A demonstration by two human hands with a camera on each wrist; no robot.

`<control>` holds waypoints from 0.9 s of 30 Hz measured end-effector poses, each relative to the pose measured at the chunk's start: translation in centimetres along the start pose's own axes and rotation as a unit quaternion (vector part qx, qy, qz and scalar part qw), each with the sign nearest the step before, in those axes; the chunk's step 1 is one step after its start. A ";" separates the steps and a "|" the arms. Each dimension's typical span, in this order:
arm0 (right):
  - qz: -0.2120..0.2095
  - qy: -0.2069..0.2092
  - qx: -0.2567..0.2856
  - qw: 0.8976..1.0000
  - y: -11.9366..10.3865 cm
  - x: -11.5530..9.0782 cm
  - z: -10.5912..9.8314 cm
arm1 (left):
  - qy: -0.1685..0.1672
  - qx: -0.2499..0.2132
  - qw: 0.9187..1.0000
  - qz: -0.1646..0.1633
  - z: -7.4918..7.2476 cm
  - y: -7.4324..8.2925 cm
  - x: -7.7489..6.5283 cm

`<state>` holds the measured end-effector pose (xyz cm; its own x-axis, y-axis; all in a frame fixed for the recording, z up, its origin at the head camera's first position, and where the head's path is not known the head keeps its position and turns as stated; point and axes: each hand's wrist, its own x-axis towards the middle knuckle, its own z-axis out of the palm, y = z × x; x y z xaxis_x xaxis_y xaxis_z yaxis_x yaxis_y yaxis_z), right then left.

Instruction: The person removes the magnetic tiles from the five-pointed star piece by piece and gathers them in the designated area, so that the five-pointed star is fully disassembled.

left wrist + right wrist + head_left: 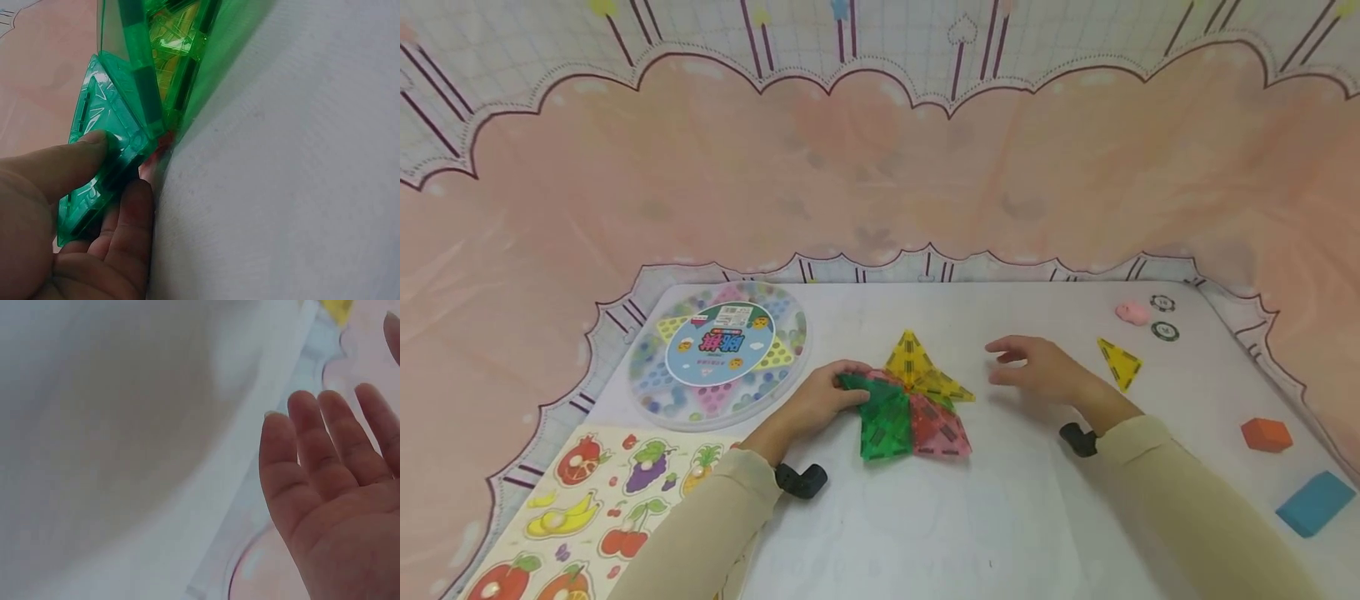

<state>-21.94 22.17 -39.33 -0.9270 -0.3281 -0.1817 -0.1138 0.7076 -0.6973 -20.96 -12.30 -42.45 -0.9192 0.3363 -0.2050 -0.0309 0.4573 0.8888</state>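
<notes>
In the middle of the table stands a cluster of translucent magnetic tiles, with green tiles at the front left, a red tile at the front right and yellow tiles behind. My left hand is at the cluster's left side. Its thumb and fingers pinch a green triangular magnetic tile, as the left wrist view shows close up. My right hand hovers right of the cluster, apart from it, fingers relaxed and holding nothing. The right wrist view shows its bare palm.
A round Chinese checkers box and a fruit picture board lie at left. At right are a loose yellow triangular tile, a pink figure, two round chips, an orange block and a blue block.
</notes>
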 end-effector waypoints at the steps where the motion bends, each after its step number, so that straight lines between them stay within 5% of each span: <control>1: -0.008 -0.008 0.005 1.000 -0.4 0.4 0.7 | 0.001 -0.002 1.000 0.001 0.1 -0.4 0.2; 11: 0.006 -0.075 0.029 0.997 -2.8 2.8 4.3 | -0.010 -0.013 1.000 -0.002 0.1 -0.1 0.1; 27: 0.012 -0.098 0.022 0.995 -3.5 3.8 4.8 | -0.015 -0.016 1.000 -0.007 0.1 0.3 -0.3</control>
<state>-23.37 15.44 -40.95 -0.8410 -0.4305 -0.3278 -0.0731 0.6906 -0.7195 -20.66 -12.12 -42.14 -0.9060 0.3557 -0.2295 -0.0568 0.4351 0.8986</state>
